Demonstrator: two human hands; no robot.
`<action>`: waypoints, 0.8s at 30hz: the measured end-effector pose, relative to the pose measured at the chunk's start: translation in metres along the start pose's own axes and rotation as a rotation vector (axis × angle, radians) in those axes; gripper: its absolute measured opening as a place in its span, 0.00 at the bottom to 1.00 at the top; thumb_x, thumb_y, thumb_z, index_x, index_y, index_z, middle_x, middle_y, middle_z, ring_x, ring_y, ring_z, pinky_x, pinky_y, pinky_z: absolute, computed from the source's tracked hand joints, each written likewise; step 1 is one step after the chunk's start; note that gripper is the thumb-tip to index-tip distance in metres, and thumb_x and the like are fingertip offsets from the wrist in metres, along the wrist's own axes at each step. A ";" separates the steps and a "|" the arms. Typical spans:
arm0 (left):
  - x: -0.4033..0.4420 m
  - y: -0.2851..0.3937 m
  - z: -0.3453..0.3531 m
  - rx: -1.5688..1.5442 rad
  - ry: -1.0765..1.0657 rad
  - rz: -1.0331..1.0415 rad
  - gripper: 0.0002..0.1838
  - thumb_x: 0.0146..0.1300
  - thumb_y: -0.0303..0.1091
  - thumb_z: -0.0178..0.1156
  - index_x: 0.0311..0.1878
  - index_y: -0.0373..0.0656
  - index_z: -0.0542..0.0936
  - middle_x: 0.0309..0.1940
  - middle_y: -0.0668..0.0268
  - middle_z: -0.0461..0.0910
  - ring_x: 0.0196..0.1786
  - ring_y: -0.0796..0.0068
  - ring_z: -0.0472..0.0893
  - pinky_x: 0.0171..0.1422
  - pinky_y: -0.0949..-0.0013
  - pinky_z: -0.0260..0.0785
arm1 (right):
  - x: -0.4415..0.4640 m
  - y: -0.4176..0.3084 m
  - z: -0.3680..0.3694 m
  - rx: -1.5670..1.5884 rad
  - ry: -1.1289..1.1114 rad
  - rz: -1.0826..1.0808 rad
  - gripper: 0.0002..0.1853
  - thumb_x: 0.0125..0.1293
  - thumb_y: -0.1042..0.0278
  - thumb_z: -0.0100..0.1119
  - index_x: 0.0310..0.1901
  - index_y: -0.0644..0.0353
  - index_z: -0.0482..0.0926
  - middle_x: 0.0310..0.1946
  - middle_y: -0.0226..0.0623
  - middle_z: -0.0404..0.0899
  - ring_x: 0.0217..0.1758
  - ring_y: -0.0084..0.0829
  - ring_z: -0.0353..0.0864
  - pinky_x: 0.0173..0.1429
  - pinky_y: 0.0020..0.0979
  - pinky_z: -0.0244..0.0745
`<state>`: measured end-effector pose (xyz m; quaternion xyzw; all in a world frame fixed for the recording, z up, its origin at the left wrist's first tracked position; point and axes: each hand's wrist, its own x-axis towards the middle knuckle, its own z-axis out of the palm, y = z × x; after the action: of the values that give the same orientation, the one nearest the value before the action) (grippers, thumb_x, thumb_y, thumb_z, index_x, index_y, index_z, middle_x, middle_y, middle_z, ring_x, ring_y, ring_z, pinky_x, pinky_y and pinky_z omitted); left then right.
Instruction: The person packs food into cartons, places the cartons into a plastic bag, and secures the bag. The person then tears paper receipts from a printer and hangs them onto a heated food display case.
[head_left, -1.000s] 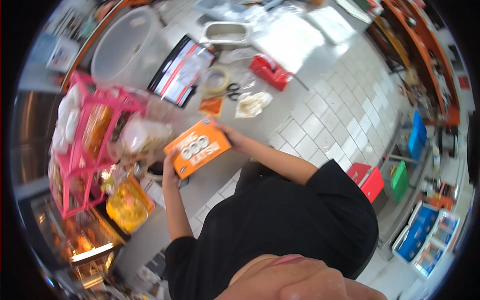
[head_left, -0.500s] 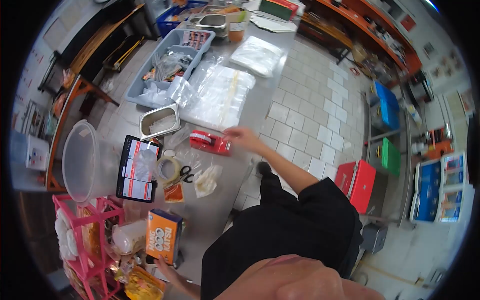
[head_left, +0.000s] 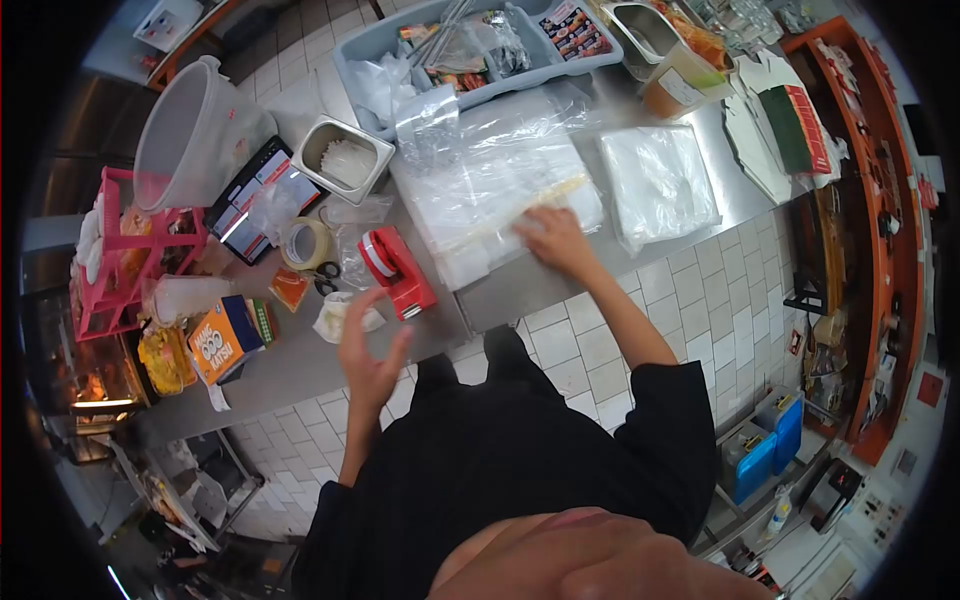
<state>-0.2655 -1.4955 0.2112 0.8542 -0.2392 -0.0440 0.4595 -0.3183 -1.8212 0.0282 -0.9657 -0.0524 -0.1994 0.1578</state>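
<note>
My right hand (head_left: pixel 556 242) rests its fingers on the front edge of a stack of clear plastic bags (head_left: pixel 480 190), near a yellowish strip across it. The fingers look stretched out over the plastic rather than closed round it. Over the table's front edge, my left hand (head_left: pixel 370 355) is raised with thumb and fingers apart, holding nothing. Just beyond it stands a red tape dispenser (head_left: pixel 405 285). A crumpled white tissue (head_left: pixel 335 318) lies to the left of the dispenser, partly behind the left fingers. Another pile of clear bags (head_left: pixel 660 185) lies right of my right hand.
A grey divided bin (head_left: pixel 480 85) sits behind the bags. Leftward are a metal pan (head_left: pixel 345 160), a tablet (head_left: pixel 245 215), a tape roll (head_left: pixel 305 243), black scissors (head_left: pixel 326 278), an orange box (head_left: pixel 222 340), a pink rack (head_left: pixel 125 250) and a clear tub (head_left: pixel 195 135).
My view has turned to the right. My right hand has gone from the tape dispenser to the bag stack. My left hand has left the orange box and now hangs near the dispenser.
</note>
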 end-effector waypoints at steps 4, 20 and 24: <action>0.005 0.015 0.047 0.104 -0.173 0.192 0.24 0.50 0.27 0.65 0.52 0.36 0.73 0.48 0.54 0.76 0.52 0.55 0.75 0.59 0.62 0.65 | -0.020 0.092 -0.051 -0.011 0.259 0.376 0.06 0.56 0.66 0.60 0.35 0.55 0.81 0.35 0.33 0.82 0.41 0.35 0.79 0.48 0.38 0.69; 0.055 0.010 0.193 -0.207 -0.558 0.131 0.18 0.56 0.31 0.61 0.50 0.38 0.74 0.44 0.57 0.78 0.49 0.59 0.77 0.56 0.63 0.67 | -0.076 0.222 -0.144 -0.073 -0.568 0.366 0.13 0.45 0.67 0.68 0.35 0.48 0.81 0.35 0.28 0.78 0.43 0.36 0.75 0.42 0.33 0.66; 0.091 0.038 0.286 -0.126 -0.509 0.507 0.26 0.53 0.38 0.63 0.56 0.41 0.72 0.53 0.56 0.72 0.59 0.56 0.69 0.63 0.58 0.59 | -0.065 0.234 -0.156 0.013 -0.542 0.301 0.07 0.56 0.72 0.58 0.37 0.60 0.81 0.34 0.41 0.80 0.39 0.42 0.78 0.44 0.34 0.71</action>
<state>-0.2837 -1.7726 0.0911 0.6994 -0.5471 -0.1547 0.4332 -0.3972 -2.0958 0.0716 -0.9796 0.0499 0.0912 0.1722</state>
